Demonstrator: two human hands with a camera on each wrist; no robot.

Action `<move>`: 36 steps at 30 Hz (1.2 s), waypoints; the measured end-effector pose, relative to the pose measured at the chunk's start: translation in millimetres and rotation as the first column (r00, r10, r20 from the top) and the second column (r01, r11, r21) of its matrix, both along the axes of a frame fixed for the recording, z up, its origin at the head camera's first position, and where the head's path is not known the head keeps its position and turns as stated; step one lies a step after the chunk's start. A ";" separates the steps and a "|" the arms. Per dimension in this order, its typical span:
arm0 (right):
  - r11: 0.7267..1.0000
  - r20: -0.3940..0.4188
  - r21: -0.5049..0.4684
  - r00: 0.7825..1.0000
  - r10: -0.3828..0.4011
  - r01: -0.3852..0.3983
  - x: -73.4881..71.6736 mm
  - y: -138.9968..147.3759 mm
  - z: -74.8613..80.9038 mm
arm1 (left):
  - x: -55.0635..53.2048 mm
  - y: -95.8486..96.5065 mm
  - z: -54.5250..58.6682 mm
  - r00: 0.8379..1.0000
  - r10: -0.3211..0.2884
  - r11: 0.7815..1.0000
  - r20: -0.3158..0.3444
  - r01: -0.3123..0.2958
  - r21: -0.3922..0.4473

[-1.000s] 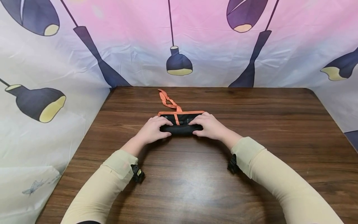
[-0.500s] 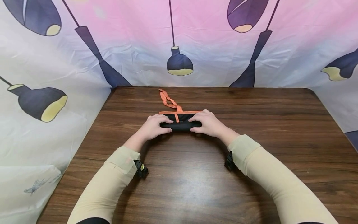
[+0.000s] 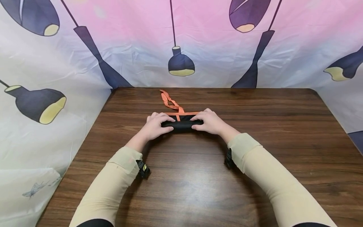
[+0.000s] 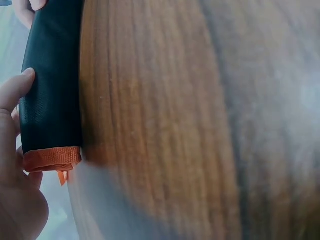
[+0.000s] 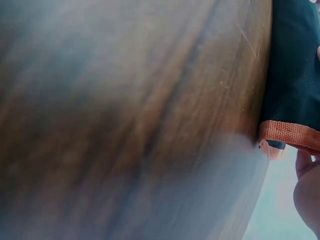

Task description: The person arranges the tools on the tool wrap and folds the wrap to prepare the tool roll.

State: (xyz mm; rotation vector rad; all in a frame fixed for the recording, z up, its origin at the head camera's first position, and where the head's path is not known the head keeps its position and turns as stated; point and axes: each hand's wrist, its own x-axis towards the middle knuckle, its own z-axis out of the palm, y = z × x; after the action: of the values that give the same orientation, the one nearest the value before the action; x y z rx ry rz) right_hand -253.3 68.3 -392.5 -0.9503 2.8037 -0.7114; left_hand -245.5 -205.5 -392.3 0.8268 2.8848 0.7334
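A black fabric roll-up pouch (image 3: 182, 126) with orange edging lies on the table, partly rolled into a thick tube on its near side. Beyond the tube, a narrow flat strip (image 3: 186, 118) of the pouch still shows, bordered in orange. My left hand (image 3: 154, 126) grips the tube's left end, thumb on the near side and fingers over the top. At the other end my right hand (image 3: 210, 122) holds it the same way. In the left wrist view, the orange-trimmed end (image 4: 52, 158) of the roll sits beside the thumb; a similar end (image 5: 290, 134) shows in the right wrist view.
An orange tie strap (image 3: 168, 99) trails from the pouch toward the table's back edge. The brown wood-grain table (image 3: 187, 176) reaches a printed cloth backdrop (image 3: 147, 63) at the back and left. A black wrist camera (image 3: 143, 169) is strapped on each sleeve.
Both hands have rolled the pouch farther away from me. The flat part beyond the tube has become shorter, and its printed markings are now covered.
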 end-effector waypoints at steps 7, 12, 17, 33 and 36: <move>0.999 0.093 0.020 0.995 -0.033 0.032 -7.1 -0.7 4.4 | -3.7 1.7 -2.7 1.000 0.007 0.999 0.007 -0.007 0.037; 0.999 0.137 -0.001 0.989 -0.048 0.048 -8.8 0.1 4.2 | -5.6 1.9 -4.9 0.996 0.024 0.993 0.088 -0.034 0.115; 0.997 0.124 -0.049 0.991 -0.056 0.062 -8.0 -1.1 2.2 | -7.2 0.4 -6.1 0.989 0.045 0.990 0.141 -0.063 0.126; 0.997 -0.059 -0.057 0.997 -0.049 0.046 5.5 6.6 -7.7 | 2.3 5.5 0.2 0.999 0.031 0.999 -0.044 -0.032 -0.022; 0.998 -0.166 -0.058 0.986 -0.023 0.013 12.5 10.4 -10.0 | 11.3 7.5 2.1 0.980 -0.011 0.998 -0.198 0.000 -0.058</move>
State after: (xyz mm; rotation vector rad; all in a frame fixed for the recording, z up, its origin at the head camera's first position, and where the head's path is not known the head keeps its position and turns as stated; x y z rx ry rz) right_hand -240.8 78.7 -402.5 -1.0412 2.9538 -0.7504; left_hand -234.2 -198.0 -390.2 0.9514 3.0591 0.5951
